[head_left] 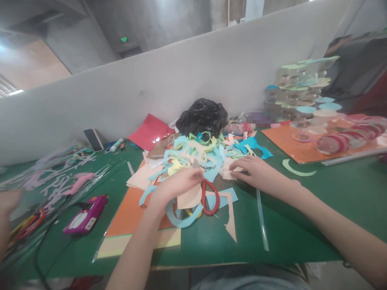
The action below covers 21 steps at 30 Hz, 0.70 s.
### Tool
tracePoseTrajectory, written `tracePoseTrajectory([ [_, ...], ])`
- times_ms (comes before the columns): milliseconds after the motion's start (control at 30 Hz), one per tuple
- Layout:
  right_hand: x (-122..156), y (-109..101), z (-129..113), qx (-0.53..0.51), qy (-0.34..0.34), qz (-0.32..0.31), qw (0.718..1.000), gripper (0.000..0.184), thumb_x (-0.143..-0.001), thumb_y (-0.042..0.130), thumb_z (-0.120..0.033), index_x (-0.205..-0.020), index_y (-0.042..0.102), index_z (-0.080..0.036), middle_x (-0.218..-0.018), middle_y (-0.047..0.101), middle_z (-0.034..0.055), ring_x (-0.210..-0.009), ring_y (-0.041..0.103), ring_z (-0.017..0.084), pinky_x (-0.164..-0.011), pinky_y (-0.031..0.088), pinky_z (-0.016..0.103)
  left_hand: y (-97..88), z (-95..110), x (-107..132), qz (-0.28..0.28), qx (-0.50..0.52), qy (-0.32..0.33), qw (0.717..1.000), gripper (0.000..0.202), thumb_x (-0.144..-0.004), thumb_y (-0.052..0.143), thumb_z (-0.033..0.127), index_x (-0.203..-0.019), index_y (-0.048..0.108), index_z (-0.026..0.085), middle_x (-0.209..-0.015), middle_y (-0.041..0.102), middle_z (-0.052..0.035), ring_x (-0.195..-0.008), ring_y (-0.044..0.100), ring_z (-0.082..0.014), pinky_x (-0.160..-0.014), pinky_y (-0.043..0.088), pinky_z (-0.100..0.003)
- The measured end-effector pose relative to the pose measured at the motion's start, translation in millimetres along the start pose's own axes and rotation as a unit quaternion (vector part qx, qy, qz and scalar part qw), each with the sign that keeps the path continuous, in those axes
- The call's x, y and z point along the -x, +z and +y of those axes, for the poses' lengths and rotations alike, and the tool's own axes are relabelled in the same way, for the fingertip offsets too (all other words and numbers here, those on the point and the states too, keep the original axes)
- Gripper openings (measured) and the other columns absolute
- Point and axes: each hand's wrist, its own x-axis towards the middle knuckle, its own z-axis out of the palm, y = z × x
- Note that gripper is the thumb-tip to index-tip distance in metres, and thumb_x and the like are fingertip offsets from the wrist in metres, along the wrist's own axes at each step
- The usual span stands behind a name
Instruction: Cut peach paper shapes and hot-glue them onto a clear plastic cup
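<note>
My left hand (pixel 175 186) is closed in a pinch on a beige paper piece (pixel 189 197) at the near side of a heap of coloured paper scraps (pixel 196 155). Red-handled scissors (pixel 210 197) lie just right of that hand on the green table (pixel 302 213). My right hand (pixel 252 171) rests palm down on the scraps, fingers curled on a pale paper scrap (pixel 228 171).
Orange and yellow paper sheets (pixel 130 213) lie under the heap. A magenta device (pixel 86 217) with a cable sits at left, a black bag (pixel 202 117) behind the heap, an orange board (pixel 290 143) with tape rolls at right. Another person's hand (pixel 7 201) shows at far left. A grey partition (pixel 151 88) backs the table.
</note>
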Motion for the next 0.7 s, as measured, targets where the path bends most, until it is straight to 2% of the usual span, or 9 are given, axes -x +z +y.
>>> tracePoseTrajectory([
  [133, 1.1, -0.6, -2.1, -0.014, 0.008, -0.02, 1.0, 0.03, -0.095, 0.045, -0.044, -0.099, 0.068, -0.025, -0.105, 0.072, 0.0064, -0.106, 0.06, 0.029, -0.093, 0.046, 0.048, -0.2, 9.7, -3.3, 0.019, 0.0, -0.006, 1.0, 0.023, -0.09, 0.045, 0.031, -0.093, 0.066, 0.024, -0.098, 0.07, -0.0033, -0.089, 0.064, -0.0202, -0.075, 0.044, -0.028],
  [300, 3.6, -3.8, 2.1, -0.008, 0.02, 0.001, 1.0, 0.04, -0.095, 0.045, -0.048, -0.124, 0.06, -0.025, -0.124, 0.066, 0.0087, -0.113, 0.059, 0.029, -0.096, 0.044, 0.048, 9.6, 14.6, -7.8, 0.041, 0.013, 0.007, 0.999, 0.025, -0.094, 0.044, 0.039, -0.094, 0.065, 0.025, -0.095, 0.069, -0.0017, -0.083, 0.061, -0.0182, -0.07, 0.042, -0.027],
  [367, 4.4, -6.3, 5.0, 0.014, 0.043, 0.027, 0.999, 0.044, -0.096, 0.043, -0.048, -0.13, 0.057, -0.024, -0.122, 0.067, 0.0106, -0.113, 0.058, 0.031, -0.093, 0.045, 0.048, 14.4, 14.4, -9.8, 0.044, 0.016, 0.004, 0.999, 0.026, -0.094, 0.043, 0.04, -0.09, 0.064, 0.024, -0.088, 0.067, -0.0012, -0.078, 0.059, -0.0173, -0.066, 0.04, -0.027],
  [500, 4.2, -9.2, 9.3, 0.049, 0.058, 0.056, 0.996, 0.045, -0.096, 0.04, -0.047, -0.129, 0.057, -0.02, -0.106, 0.071, 0.0115, -0.11, 0.06, 0.031, -0.089, 0.046, 0.044, 23.7, 12.9, -13.3, 0.046, 0.0, -0.002, 0.999, 0.032, -0.094, 0.041, 0.044, -0.082, 0.06, 0.021, -0.073, 0.059, 0.0004, -0.066, 0.053, -0.0148, -0.06, 0.035, -0.026],
  [567, 4.1, -8.9, 10.0, 0.058, 0.057, 0.058, 0.995, 0.044, -0.096, 0.04, -0.046, -0.126, 0.058, -0.02, -0.105, 0.071, 0.0109, -0.108, 0.061, 0.03, -0.087, 0.046, 0.042, 27.7, 12.5, -14.2, 0.049, -0.025, -0.008, 0.998, 0.035, -0.095, 0.039, 0.046, -0.078, 0.058, 0.021, -0.069, 0.057, 0.0011, -0.064, 0.05, -0.014, -0.059, 0.033, -0.027],
  [700, 5.3, -10.8, 12.0, 0.075, 0.088, 0.068, 0.991, 0.038, -0.095, 0.038, -0.042, -0.117, 0.061, -0.02, -0.103, 0.071, 0.0099, -0.1, 0.064, 0.028, -0.081, 0.046, 0.038, 34.5, 12.9, -15.0, 0.054, -0.042, -0.024, 0.997, 0.036, -0.095, 0.039, 0.048, -0.083, 0.059, 0.021, -0.065, 0.055, 0.0016, -0.06, 0.048, -0.0138, -0.057, 0.03, -0.027],
])
